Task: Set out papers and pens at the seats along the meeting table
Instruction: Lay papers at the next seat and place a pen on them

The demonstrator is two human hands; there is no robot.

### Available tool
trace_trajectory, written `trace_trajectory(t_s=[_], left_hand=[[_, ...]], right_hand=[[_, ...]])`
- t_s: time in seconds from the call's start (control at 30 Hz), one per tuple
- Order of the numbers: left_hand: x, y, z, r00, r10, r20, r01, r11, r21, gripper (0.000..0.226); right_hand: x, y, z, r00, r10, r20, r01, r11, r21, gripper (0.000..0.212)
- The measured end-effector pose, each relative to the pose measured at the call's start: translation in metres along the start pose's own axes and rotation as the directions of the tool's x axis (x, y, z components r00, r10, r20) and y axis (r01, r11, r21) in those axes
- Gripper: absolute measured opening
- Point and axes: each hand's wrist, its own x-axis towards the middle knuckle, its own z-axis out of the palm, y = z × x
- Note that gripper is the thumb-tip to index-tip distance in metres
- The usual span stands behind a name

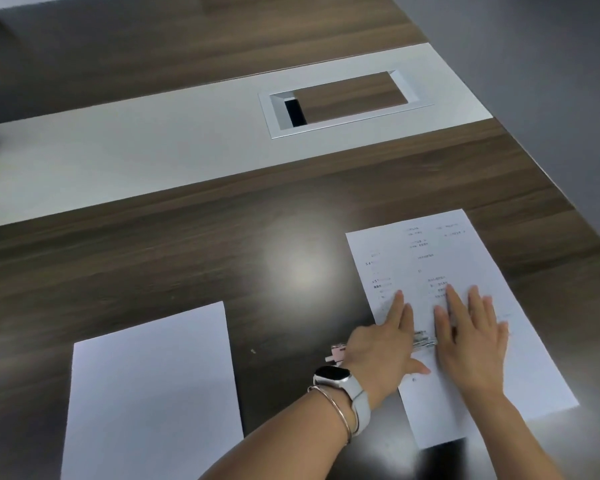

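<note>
A printed sheet of paper [426,258] lies on the dark wooden meeting table [153,258] at the right. Both my hands lie flat on it with straight fingers. My left hand [383,344], with a white watch and bangles on the wrist, covers the sheet's left edge. My right hand [471,337] presses the sheet's middle. A silvery pen [425,341] shows between the two hands, and a pink end [335,353] sticks out left of my left hand. A blank white sheet [149,393] lies at the lower left.
A pale grey strip [153,157] runs along the table's middle, with a metal-framed cable hatch [343,102] set in it, partly open. The table's right edge runs diagonally past the printed sheet, with grey floor [551,81] beyond.
</note>
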Motion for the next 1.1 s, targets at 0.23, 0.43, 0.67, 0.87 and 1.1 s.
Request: trace_trajectory(t_s=[0.23, 0.43, 0.67, 0.87, 1.1], left_hand=[[-0.04, -0.023, 0.001, 0.996, -0.046, -0.082, 0.035, 0.991, -0.128, 0.074], [-0.124, -0.086, 0.018, 0.915, -0.302, -0.266, 0.22, 0.929, -0.297, 0.048], [-0.232, -0.165, 0.036, 0.575, -0.734, -0.361, 0.44, 0.649, -0.62, 0.047], [-0.285, -0.203, 0.059, 0.516, -0.796, -0.316, 0.492, 0.577, -0.652, 0.052], [-0.302, -0.217, 0.077, 0.544, -0.778, -0.315, 0.503, 0.603, -0.619, 0.053]], right_hand=[[-0.004, -0.004, -0.008, 0.998, -0.017, 0.062, 0.018, 1.0, -0.008, 0.07], [-0.018, -0.015, -0.012, 0.999, -0.029, -0.019, 0.028, 1.0, -0.008, 0.074], [-0.141, -0.135, 0.017, 0.961, -0.118, 0.252, -0.019, 0.876, 0.482, 0.039], [-0.197, -0.176, 0.057, 0.944, -0.01, 0.33, -0.048, 0.985, 0.169, 0.04], [-0.215, -0.189, 0.057, 0.941, 0.039, 0.337, -0.138, 0.951, 0.276, 0.019]])
